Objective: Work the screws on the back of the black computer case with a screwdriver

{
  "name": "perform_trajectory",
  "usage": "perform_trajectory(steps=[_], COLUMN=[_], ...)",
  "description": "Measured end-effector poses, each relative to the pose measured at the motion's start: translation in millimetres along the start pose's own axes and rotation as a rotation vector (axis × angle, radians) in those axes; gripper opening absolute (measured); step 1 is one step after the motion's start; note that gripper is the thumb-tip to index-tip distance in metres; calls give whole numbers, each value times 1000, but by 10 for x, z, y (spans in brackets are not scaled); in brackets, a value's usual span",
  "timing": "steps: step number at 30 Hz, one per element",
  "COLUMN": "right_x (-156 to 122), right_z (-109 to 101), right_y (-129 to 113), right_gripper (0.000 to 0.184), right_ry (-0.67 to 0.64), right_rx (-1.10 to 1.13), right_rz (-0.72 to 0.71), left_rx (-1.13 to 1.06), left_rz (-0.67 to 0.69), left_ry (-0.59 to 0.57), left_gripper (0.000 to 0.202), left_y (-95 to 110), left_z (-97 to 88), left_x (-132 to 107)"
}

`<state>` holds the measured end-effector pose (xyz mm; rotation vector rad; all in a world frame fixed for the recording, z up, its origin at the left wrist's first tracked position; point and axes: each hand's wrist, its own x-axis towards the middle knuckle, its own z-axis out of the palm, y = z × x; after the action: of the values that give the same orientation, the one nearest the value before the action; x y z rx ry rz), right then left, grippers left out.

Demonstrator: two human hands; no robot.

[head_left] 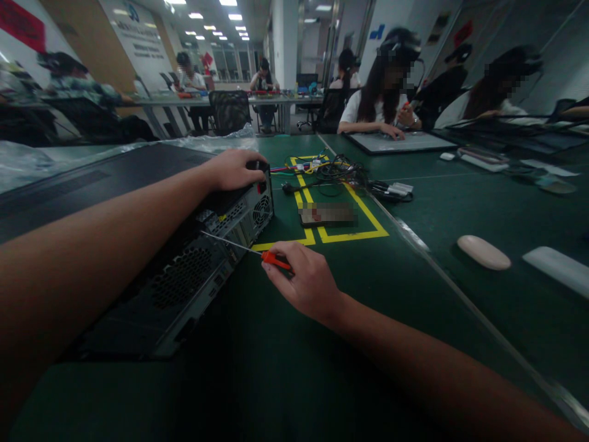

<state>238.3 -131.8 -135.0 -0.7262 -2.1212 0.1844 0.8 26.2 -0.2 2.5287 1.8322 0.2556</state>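
Two hands (306, 276), one screwdriver (275, 259), one computer case (186, 279)

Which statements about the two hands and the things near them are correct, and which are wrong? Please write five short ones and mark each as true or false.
1. The right hand holds a screwdriver with an orange handle. True.
2. The left hand is underneath the computer case. False: it rests on the upper edge of the case.
3. The shaft of the screwdriver points toward the computer case. True.
4. The tape on the table is red. False: it is yellow.
5. A tangle of cables lies on top of the computer case. False: it lies on the table, beside the case.
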Motion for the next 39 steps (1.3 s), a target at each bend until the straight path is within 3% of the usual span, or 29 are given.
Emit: perform_trajectory(steps=[39], right_x=[2], right_z=[-13], right_y=[-23], right_gripper=[20], right_ry=[4], right_rx=[16], right_rz=[17], left_rx=[-22], left_rz=[13], left_ry=[8], left_gripper=[72], left_y=[-22], left_z=[9], left_x=[2])
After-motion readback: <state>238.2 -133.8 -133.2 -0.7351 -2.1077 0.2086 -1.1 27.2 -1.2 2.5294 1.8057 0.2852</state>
